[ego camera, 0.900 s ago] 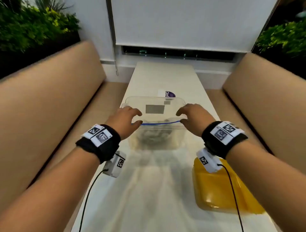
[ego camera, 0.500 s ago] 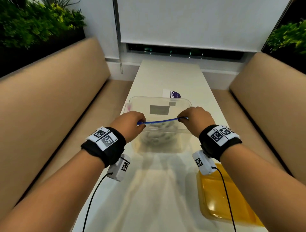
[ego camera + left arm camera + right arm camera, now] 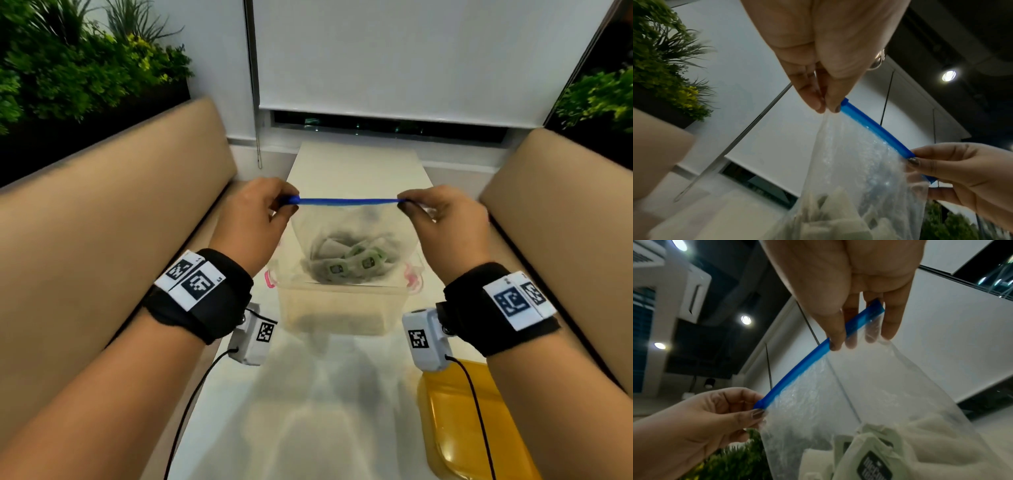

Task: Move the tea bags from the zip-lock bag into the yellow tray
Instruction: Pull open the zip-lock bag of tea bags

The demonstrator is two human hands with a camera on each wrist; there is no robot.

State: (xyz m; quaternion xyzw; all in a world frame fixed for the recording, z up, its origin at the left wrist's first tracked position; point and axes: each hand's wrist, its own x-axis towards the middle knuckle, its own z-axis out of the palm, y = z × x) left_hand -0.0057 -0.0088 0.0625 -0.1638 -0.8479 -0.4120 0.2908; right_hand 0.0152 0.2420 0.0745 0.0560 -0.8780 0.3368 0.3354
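Note:
A clear zip-lock bag (image 3: pixel 352 233) with a blue zip strip (image 3: pixel 347 201) hangs in the air between my two hands. Several tea bags (image 3: pixel 349 263) with green tags lie bunched at its bottom. My left hand (image 3: pixel 255 219) pinches the left end of the strip, my right hand (image 3: pixel 442 219) pinches the right end. The strip looks closed along its length. The left wrist view shows the left fingertips (image 3: pixel 826 104) on the zip strip (image 3: pixel 875 128); the right wrist view shows the right hand's thumb and fingers (image 3: pixel 838 340) on the strip (image 3: pixel 803 368). The yellow tray (image 3: pixel 469 421) lies near right on the table.
A clear plastic box (image 3: pixel 339 308) with pink latches stands on the white table (image 3: pixel 239 428) just below the bag. Tan bench backs (image 3: pixel 102 212) flank the narrow table on both sides. Plants stand behind both benches; a roller blind hangs ahead.
Both hands have lifted the zip-lock bag up out of the clear box, so it now hangs stretched between them above the box. The view has tilted upward.

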